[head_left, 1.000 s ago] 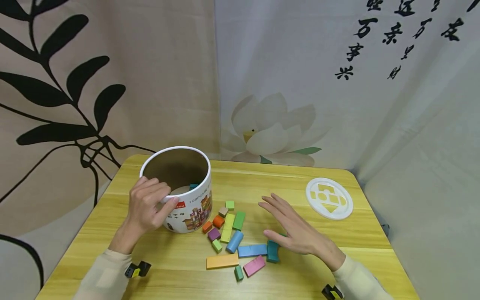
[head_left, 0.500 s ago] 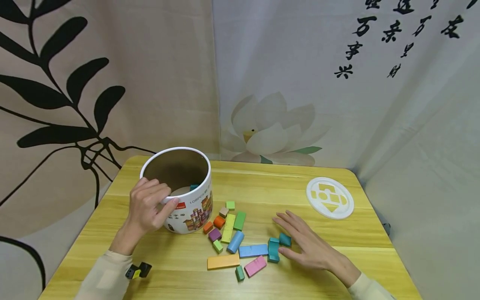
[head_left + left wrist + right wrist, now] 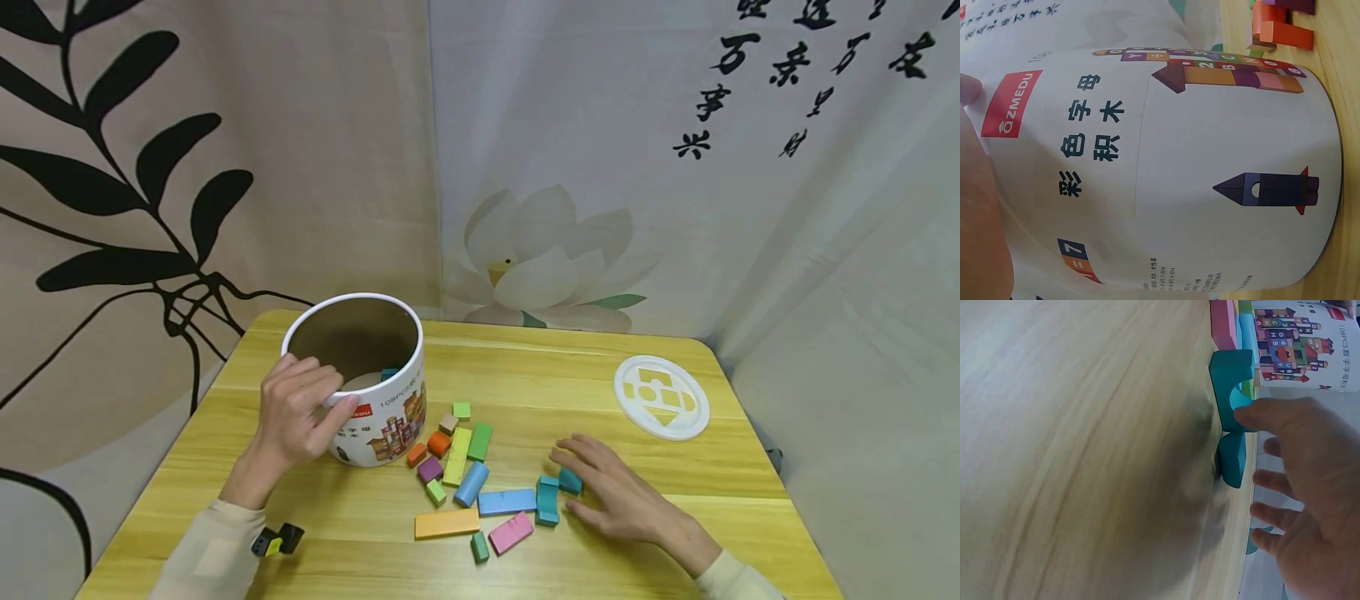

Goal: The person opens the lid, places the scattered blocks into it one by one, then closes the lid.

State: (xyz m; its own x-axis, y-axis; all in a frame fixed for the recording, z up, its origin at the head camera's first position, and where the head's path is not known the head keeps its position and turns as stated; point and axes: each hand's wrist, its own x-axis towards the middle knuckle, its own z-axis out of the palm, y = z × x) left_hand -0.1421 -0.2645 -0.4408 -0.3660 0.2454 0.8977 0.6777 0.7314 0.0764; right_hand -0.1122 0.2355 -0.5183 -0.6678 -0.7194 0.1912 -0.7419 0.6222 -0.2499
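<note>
My left hand [image 3: 300, 408] grips the near rim of a white printed bucket [image 3: 382, 425], fingers over the edge and thumb outside. Deep inside the bucket a bit of a teal block [image 3: 388, 374] shows. Over the right side of the table hovers my right hand [image 3: 622, 496], its fingers loosely spread and holding nothing. Closest to it lie a teal arch block [image 3: 547, 502] and a smaller teal block [image 3: 570, 481]. In the right wrist view, the thumb overlaps the arch block [image 3: 1225, 387], and the smaller teal block [image 3: 1232, 459] sits below it.
Several coloured blocks lie right of the bucket, among them a yellow block [image 3: 456, 457], a blue cylinder [image 3: 471, 484], an orange plank [image 3: 446, 524] and a pink block [image 3: 510, 533]. A white round lid with cut-out shapes [image 3: 662, 397] rests at the back right.
My right hand has moved right and toward the front edge, uncovering the smaller teal block beside the arch. The left hand and the bucket have stayed in place.
</note>
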